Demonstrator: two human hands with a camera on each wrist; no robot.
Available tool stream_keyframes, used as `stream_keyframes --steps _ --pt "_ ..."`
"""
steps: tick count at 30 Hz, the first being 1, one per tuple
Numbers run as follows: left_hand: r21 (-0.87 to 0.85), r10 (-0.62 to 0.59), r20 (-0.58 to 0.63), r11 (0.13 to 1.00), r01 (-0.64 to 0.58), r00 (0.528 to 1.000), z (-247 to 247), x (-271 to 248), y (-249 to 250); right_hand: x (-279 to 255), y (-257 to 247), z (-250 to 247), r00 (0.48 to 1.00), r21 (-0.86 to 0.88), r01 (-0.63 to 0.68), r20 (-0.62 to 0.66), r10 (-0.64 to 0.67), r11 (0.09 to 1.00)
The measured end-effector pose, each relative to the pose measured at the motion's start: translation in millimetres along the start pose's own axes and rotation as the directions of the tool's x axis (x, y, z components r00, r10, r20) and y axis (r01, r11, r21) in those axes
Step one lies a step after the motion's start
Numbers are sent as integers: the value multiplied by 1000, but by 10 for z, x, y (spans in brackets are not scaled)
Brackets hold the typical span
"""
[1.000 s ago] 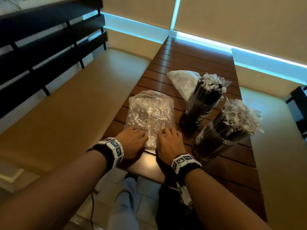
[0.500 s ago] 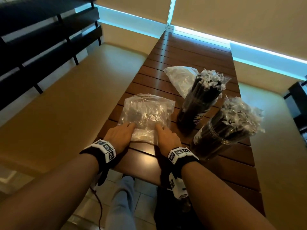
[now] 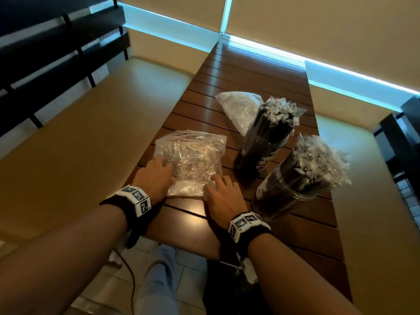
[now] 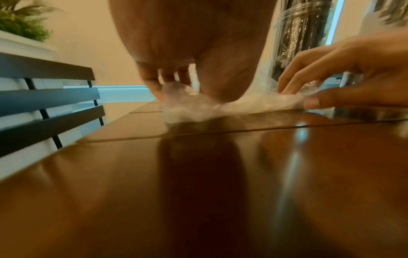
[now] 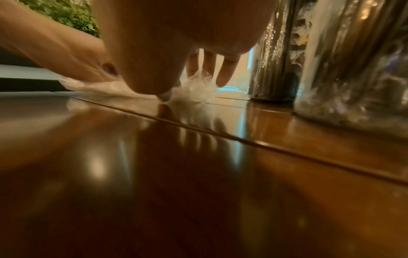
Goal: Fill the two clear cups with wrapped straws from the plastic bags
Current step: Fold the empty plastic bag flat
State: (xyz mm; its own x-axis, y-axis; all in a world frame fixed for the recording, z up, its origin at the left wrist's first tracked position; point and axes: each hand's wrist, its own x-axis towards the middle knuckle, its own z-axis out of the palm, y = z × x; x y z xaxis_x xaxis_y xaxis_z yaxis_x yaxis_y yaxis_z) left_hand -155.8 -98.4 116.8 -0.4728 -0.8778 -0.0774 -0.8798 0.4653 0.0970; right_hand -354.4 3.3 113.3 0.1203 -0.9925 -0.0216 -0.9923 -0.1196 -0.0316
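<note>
Two clear cups stand at the right of the wooden table [image 3: 238,71], each packed with black wrapped straws: a far cup [image 3: 266,142] and a near cup [image 3: 288,189]. A crumpled clear plastic bag [image 3: 193,155] lies flat in front of me. My left hand [image 3: 156,176] rests on its near left part, fingers laid over the plastic. At the bag's near right corner my right hand [image 3: 221,194] presses with its fingertips. In the left wrist view the left hand [image 4: 187,52] and right hand [image 4: 331,66] both touch the bag [image 4: 243,103]. The right wrist view shows the right hand [image 5: 176,34] on the bag [image 5: 196,92].
A second clear bag [image 3: 238,105] lies behind the far cup. Beige benches flank the table on both sides, and a black slatted rail [image 3: 56,53] runs at the left. The cups stand just right of my right hand, with the table's near edge under my wrists.
The near bag has gone from puffed to flatter. My left hand has slid further onto it; my right hand stays at its near right corner.
</note>
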Motion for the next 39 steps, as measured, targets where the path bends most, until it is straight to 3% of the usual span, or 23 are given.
stream_keyframes --steps 2,5,9,13,16,19,21,23,24,26,29,31,35,39 --pt "-10 242 -63 970 -243 968 -24 -17 -90 34 -27 -15 1000 3 -17 -22 17 1000" --pt "-8 366 15 931 -366 930 -41 -84 -279 102 3 -83 998 84 -63 17 62 994" --pt "-240 202 7 951 -194 979 -22 -103 -400 200 19 -217 990 131 -107 106 93 986" --pt "-329 -22 6 944 23 1000 17 -69 -359 286 55 -175 956 188 -279 146 254 942" --pt "-273 -130 69 951 144 989 -6 -40 -266 330 14 -122 925 180 -375 143 353 910" --pt "-126 -202 53 970 208 978 -21 -24 -180 329 -70 -70 969 -21 -248 -10 248 969" --pt "-13 -171 -42 985 171 984 -78 -15 -135 315 -92 -7 998 -71 -64 -30 62 995" --pt "192 37 -126 981 -13 991 -97 3 -107 279 -77 -20 1000 44 18 9 -19 999" --pt "254 160 -104 958 -129 982 -91 0 -95 256 -58 -33 999 90 24 23 -27 996" --pt "237 322 -26 922 -307 946 -61 -36 -131 234 -12 -55 996 82 51 73 -57 995" --pt "114 392 21 913 -392 920 -56 -125 -286 274 1 -110 993 82 17 113 -26 997" --pt "74 381 52 920 -384 923 -45 -151 -382 333 -14 -155 995 128 -33 95 21 991" --pt "-185 233 -23 955 -233 972 -92 -84 -409 433 -47 -192 983 150 -152 126 133 977" --pt "-167 134 17 977 -129 991 -72 47 -361 475 -87 -154 965 120 -234 152 215 965"
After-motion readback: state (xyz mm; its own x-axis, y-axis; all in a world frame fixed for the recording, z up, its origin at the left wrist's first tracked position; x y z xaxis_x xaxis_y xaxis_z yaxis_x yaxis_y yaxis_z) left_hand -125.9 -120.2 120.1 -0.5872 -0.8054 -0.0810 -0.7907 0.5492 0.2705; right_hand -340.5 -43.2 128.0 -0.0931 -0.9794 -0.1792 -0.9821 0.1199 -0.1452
